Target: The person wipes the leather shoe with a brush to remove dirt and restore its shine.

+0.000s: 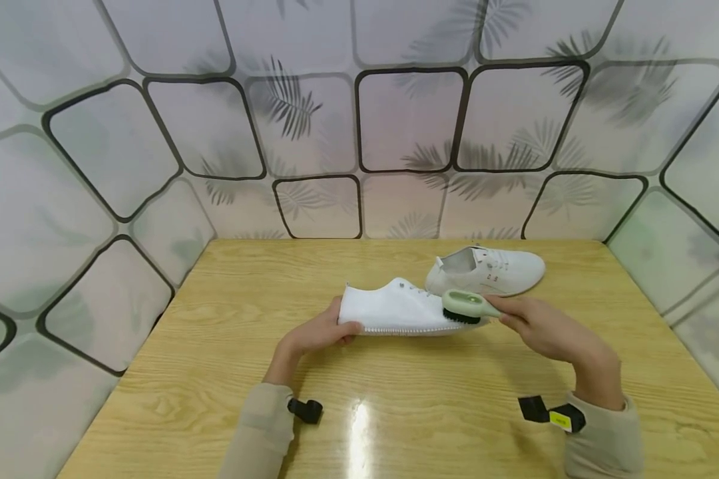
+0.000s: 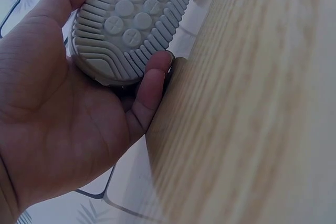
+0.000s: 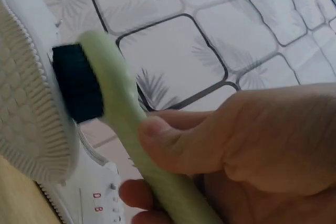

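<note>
Left hand [image 1: 317, 331]: gripping the white shoe [image 1: 383, 309] at the heel. Grip is only as wide as the heel, digits on opposite sides of it, thumb on the near side by the sole edge. Left wrist view shows the ribbed sole [image 2: 131, 19] with round studs facing that camera, palm just behind the heel.

Right hand [image 1: 539, 326]: closed around the handle of the green brush [image 1: 464, 301]. Thumb lies along one side, fingers curl round the other; the gap is just the handle's thickness. Dark bristles [image 3: 79, 82] are against the toe end of the shoe.

Shoe position: middle of the table [image 1: 228, 286], between the hands, heel left, toe right, near side toward the person. Can't tell if its lower edge touches the wood.

Second shoe [image 1: 509, 269]: also white, lying farther back and to the right, toe right, out of both hands. Red letters [image 3: 97, 202] show on it in the right wrist view.

Both forearms are in beige sleeves [image 1: 257, 426], a black device [image 1: 305, 410] at each wrist. Patterned sheeting [image 1: 410, 120] stands behind the table and along its left and right sides.
</note>
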Demonstrator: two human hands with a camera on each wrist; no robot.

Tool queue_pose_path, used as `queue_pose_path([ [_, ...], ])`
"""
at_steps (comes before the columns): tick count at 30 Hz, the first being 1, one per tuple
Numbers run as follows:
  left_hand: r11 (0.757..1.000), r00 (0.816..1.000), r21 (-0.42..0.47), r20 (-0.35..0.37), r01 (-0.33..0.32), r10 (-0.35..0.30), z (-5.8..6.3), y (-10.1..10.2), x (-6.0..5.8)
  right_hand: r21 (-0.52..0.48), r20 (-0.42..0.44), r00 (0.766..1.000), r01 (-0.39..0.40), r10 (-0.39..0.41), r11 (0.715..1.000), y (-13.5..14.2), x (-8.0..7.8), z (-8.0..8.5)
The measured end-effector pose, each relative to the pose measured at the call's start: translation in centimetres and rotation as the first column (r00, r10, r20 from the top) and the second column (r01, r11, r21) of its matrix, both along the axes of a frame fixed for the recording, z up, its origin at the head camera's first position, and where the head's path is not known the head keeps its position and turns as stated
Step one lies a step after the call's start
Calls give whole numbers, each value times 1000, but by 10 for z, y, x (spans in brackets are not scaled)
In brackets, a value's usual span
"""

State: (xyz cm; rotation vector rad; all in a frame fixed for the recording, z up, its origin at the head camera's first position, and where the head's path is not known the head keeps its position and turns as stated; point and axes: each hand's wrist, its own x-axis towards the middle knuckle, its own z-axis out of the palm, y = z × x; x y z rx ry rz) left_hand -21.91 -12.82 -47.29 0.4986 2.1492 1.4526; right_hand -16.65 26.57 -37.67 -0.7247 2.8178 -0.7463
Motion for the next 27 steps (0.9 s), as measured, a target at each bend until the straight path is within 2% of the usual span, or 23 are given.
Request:
queue_pose_path([
  [5,1000,1000,7,11,-14,14,1,0,1,86,-46,996,82,-78,993,-6,-4,-1],
  [9,1000,1000,-1,6,-13,13,1,0,2,61,-71,997,36,-32,997,-11,-5,-4],
  [13,1000,1000,-3,4,-6,6,0,1,0,14,-37,999,-7,7,1000,-3,-1,-2],
  [18,1000,999,7,24,-25,25,-1,-1,0,73,-71,996,61,-55,995,-4,-4,-2],
  [21,1000,1000,17,25,-15,15,-2,0,0,79,-85,995,50,-43,996,-8,-4,-3],
  [24,1000,1000,23,15,5,-5,-2,0,0,33,-73,997,3,-1,999,-8,-1,-1],
  [27,1000,1000,26,4,12,-12,-2,1,0,47,-67,998,22,-19,999,-4,1,-1],
])
